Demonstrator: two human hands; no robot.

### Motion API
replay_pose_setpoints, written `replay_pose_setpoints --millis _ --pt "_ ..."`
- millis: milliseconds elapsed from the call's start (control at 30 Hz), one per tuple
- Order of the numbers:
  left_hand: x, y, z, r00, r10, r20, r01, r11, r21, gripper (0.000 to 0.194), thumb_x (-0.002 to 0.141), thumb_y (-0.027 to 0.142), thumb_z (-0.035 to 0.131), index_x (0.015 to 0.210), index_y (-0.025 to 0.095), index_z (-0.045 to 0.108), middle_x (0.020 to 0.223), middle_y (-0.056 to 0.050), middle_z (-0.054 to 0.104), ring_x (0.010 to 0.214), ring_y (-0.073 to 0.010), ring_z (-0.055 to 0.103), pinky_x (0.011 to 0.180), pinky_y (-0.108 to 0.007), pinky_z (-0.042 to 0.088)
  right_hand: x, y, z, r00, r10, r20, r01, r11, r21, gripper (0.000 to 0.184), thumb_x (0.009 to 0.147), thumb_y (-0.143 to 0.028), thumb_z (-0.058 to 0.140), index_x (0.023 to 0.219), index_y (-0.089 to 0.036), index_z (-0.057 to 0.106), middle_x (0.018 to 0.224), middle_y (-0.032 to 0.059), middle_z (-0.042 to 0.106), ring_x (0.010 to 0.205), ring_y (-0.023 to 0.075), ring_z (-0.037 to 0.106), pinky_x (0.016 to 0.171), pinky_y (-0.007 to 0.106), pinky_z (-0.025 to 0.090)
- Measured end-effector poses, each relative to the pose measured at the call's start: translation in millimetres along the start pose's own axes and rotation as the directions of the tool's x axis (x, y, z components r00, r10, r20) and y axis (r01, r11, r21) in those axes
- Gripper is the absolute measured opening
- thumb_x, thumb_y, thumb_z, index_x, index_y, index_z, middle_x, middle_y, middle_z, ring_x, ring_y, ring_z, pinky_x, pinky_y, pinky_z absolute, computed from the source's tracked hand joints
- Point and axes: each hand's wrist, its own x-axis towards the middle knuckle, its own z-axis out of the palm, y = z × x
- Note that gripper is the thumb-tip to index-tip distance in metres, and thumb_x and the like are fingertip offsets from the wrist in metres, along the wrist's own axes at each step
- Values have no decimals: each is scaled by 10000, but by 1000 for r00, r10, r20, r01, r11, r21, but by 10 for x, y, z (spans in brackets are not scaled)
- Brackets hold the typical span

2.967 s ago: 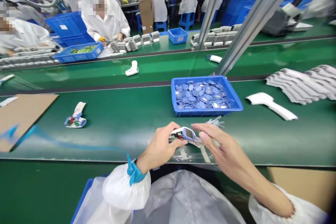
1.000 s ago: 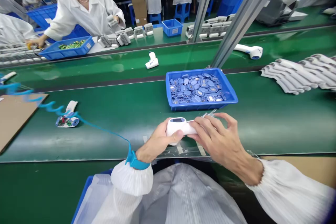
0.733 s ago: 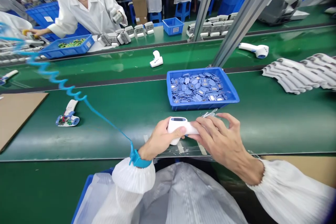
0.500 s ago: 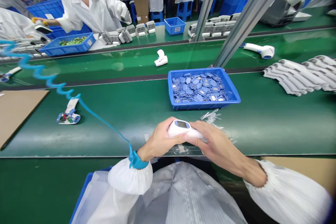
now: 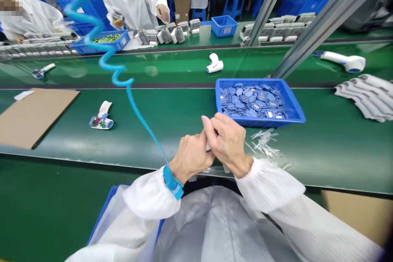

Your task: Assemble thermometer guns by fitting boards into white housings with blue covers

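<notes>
My left hand (image 5: 190, 156) is closed around a white handheld thermometer (image 5: 208, 147), of which only a small sliver shows between my hands. Pressed against it from the other side is my right hand (image 5: 226, 141), fingers curled in and thumb raised along the top. The thermometer's screen is hidden now. A blue wrist strap (image 5: 173, 183) with a coiled cord circles my left wrist. Just beyond my right hand stands a blue tray (image 5: 267, 123) full of small blue plastic parts. Thin clear plastic strips (image 5: 266, 143) lie to the right of my hands.
An opened thermometer (image 5: 102, 118) with its circuit board exposed lies left, near a cardboard sheet (image 5: 37, 114). Grey-white shells (image 5: 367, 98) are stacked at right. Thermometers (image 5: 215, 64) sit on the far belt. A metal post (image 5: 322, 20) rises behind the tray. Co-workers in white coats work across the line.
My right hand has turned and closed over the thermometer, covering its screen. The view has swung left, so the bench things appear farther right. A co-worker opposite has moved their arms.
</notes>
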Motion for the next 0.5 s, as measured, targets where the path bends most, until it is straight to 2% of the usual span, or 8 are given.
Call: replay_pose_setpoints --millis 100,233,267,333,400,433,500 --pt "2 -5 19 998 35 61 -29 996 -85 173 821 238 587 940 151 677 757 -108 704 628 -238 639 607 -328 410 5 -4 16 999 -21 42 22 1000 -19 517 1045 -369 460 558 -201 428 563 -6 489 548 103 414 549 301 262" --pt "3 20 -14 1000 13 -1 -13 1000 21 218 809 249 612 970 117 677 832 -159 723 717 -308 675 677 -378 449 35 -5 43 1000 -5 -2 5 1000 -1 538 1033 -334 418 513 -201 375 514 -5 439 502 95 367 523 310 223" --pt "2 15 -40 1000 23 4 -23 1000 -2 228 827 268 612 987 118 672 854 -156 728 738 -311 680 690 -381 454 46 -6 32 999 12 -30 -11 1000 12 545 1031 -333 416 505 -201 355 503 -7 420 498 93 357 521 309 223" --pt "-7 -11 -94 999 39 36 -33 986 -161 247 846 305 636 1029 141 658 908 -118 737 768 -281 681 689 -351 456 62 -6 -16 994 72 -86 -70 997 34 552 1030 -334 421 502 -200 335 494 -12 396 493 91 344 523 307 226" --pt "-28 -43 -116 998 6 68 16 948 -318 250 843 344 676 1016 167 643 924 -78 736 765 -237 670 646 -307 434 66 6 -71 983 144 -112 -139 989 48 542 1030 -352 435 515 -199 361 498 -16 410 492 90 346 529 303 238" --pt "-40 -53 -103 997 -21 75 46 934 -353 248 839 355 688 998 172 636 909 -68 733 751 -225 662 625 -295 418 61 15 -87 983 162 -82 -158 986 48 529 1027 -376 453 531 -197 404 513 -15 444 500 92 365 534 300 248" --pt "-64 -48 -34 998 -50 40 60 945 -321 234 835 349 691 971 171 623 862 -77 720 721 -225 651 612 -299 395 39 29 -80 985 174 7 -174 984 27 512 1016 -430 480 562 -195 494 548 -3 525 529 102 429 547 296 264"
